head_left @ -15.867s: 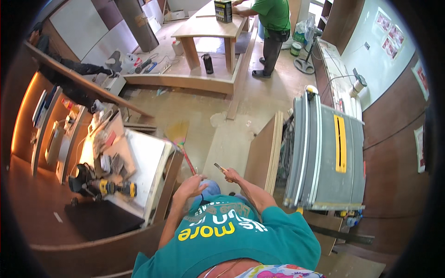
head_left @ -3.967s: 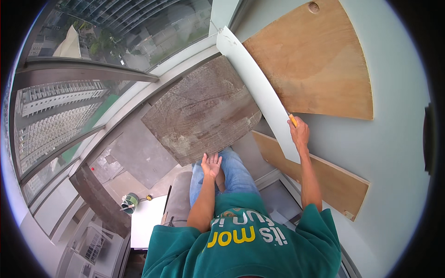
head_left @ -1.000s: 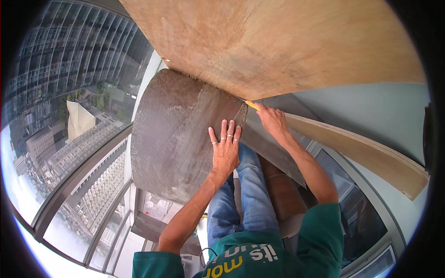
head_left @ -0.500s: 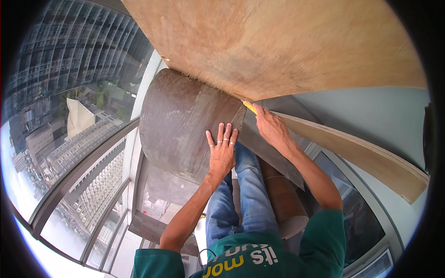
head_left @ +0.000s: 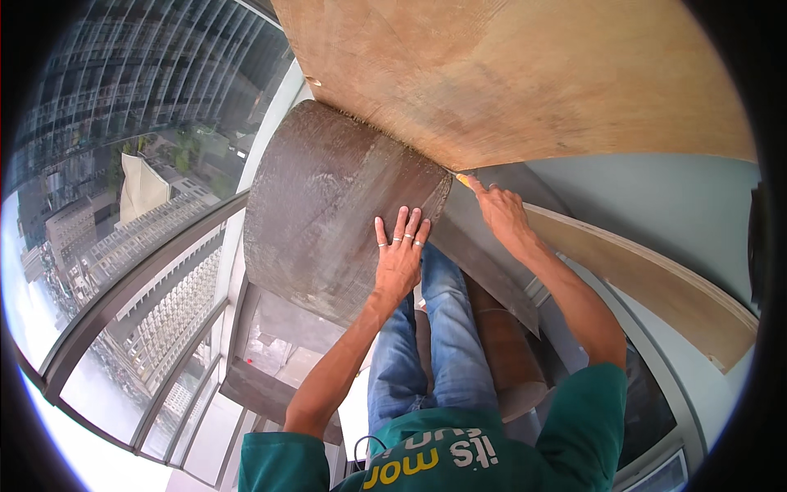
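A dark brown sheet (head_left: 328, 205), curled over with a streaky underside, hangs from the edge of a wooden panel (head_left: 525, 82). My left hand (head_left: 400, 254) lies on the sheet with its fingers spread, rings on several of them. At the sheet's right end, where it meets the panel's edge, my right hand (head_left: 500, 209) grips a yellow-handled utility knife (head_left: 466, 179). The knife's tip touches the seam between sheet and panel. Much of its handle is hidden in my fist.
A window (head_left: 139, 353) with metal framing on the left overlooks tall buildings. To the right stand a curved plywood strip (head_left: 648, 279) and a grey wall (head_left: 656, 193). Beside my legs is a brown roll (head_left: 500, 353).
The knife in my right hand has shifted slightly right and up in the picture. My whole view has also shifted a little. My left hand stays on the sheet.
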`<control>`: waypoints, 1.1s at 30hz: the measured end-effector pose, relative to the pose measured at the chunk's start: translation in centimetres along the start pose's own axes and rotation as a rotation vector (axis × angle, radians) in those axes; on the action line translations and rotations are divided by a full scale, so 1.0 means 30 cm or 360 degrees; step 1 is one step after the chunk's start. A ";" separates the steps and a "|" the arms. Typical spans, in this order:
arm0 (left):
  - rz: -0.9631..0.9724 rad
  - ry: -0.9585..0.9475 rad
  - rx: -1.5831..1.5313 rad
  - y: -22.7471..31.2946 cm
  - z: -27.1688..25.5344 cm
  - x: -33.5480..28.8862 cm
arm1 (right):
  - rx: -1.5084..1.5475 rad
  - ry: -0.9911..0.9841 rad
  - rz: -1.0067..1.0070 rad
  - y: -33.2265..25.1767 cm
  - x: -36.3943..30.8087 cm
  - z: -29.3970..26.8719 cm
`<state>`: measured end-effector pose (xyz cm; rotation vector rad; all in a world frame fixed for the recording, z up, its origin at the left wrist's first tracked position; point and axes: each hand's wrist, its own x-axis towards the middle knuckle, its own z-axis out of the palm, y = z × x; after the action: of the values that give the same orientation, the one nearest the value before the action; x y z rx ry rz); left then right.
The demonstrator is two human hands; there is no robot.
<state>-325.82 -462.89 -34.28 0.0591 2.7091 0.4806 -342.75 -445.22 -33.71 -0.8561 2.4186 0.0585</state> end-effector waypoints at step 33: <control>0.0047 0.0002 -0.0037 -0.044 0.057 -0.029 | 0.0078 -0.0099 0.0056 0.068 -0.155 -0.003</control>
<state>-324.33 -463.67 -35.88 0.0923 2.7065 0.5208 -341.07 -440.99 -31.48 -0.7786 2.3674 0.0384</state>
